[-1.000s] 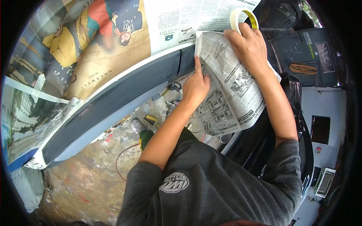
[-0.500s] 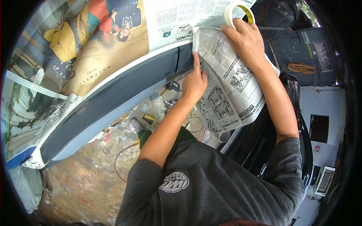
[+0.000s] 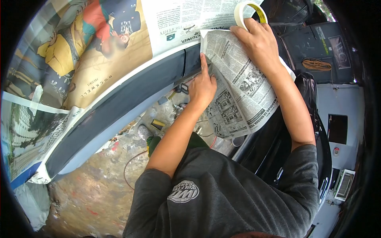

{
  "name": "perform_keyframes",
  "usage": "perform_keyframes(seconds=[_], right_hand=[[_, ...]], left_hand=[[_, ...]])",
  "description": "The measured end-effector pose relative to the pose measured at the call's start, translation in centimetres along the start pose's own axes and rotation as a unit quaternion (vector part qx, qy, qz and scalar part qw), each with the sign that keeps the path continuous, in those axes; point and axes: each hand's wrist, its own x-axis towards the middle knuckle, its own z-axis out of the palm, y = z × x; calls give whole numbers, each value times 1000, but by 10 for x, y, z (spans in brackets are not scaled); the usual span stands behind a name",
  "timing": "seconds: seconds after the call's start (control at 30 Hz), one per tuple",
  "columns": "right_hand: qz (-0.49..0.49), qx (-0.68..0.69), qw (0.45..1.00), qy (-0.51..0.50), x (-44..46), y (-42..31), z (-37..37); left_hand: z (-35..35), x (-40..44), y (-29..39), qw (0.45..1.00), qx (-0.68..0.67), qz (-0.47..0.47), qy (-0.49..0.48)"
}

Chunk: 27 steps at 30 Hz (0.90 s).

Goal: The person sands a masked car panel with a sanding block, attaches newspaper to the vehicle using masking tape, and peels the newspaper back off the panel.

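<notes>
My right hand (image 3: 260,43), fingers curled, grips a roll of masking tape (image 3: 239,16) at the top of the view. A sheet of newspaper (image 3: 248,75) hangs down from beneath this hand and lies partly folded over itself. With its index finger stretched out, my left hand (image 3: 201,88) touches the sheet's left edge, against the dark grey car panel (image 3: 131,97). The left thumb stands apart from that finger, and the other fingers are partly hidden. Above the panel, more newspaper (image 3: 174,20) and a printed poster sheet (image 3: 119,59) cover the car.
A glossy black car part (image 3: 270,152) stands close on my right. Below the panel, the stained floor (image 3: 91,194) carries a thin hose (image 3: 126,170) and a yellow-and-black object (image 3: 158,124). Coiled orange cord (image 3: 316,64) is at the right, near a white-framed item (image 3: 344,185).
The view has shifted slightly, so the covered car appears a little farther left. Both hands keep nearly the same places on the newspaper and tape.
</notes>
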Motion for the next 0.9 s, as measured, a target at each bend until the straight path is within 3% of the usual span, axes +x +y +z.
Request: perform_keyframes(seconds=[0.1,0.2,0.7,0.9], right_hand=[[4,-6,1000,-22,6,-4,-6],[1,-15,1000,-24,6,-3,-5],[1,6,1000,-21,-7,1,-4],[-82,61,995,16,-34,-28,-21]], left_hand=[[-6,1,1,999,-19,-10,-27],[9,-5,-13,996,-38,64,40],[6,7,-14,994,-95,42,21],[1,9,-20,998,-49,29,-15]])
